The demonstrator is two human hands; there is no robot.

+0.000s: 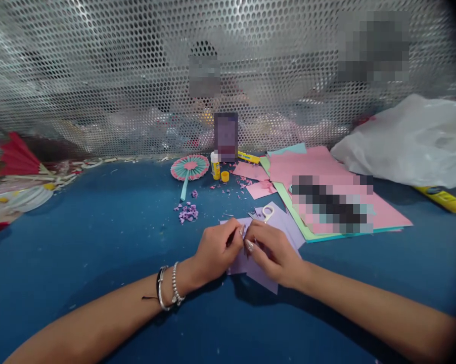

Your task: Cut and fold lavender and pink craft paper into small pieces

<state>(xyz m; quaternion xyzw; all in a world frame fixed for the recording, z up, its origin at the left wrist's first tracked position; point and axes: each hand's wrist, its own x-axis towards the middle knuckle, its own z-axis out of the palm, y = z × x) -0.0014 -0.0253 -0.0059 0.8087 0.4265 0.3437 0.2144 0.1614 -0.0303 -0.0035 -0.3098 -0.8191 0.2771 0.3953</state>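
My left hand (222, 248) and my right hand (275, 250) meet fingertip to fingertip over sheets of purple paper (264, 278). Both hands are closed in a pinch on a small piece of purple paper (244, 230), mostly hidden by the fingers. Just beyond my right hand lie scissors (268, 212) with white handles, their blades partly out of sight. A loose pile of crumpled purple paper bits (188, 212) sits on the blue table to the left, beyond my left hand.
A pink and teal paper fan (190, 168), an uncapped glue stick (215, 167) and its yellow cap (225, 176) stand farther back. Stacked coloured paper (326, 167), a white plastic bag (410, 141) and a yellow package (444, 199) are at right. A perforated metal panel (137, 101) rises behind.
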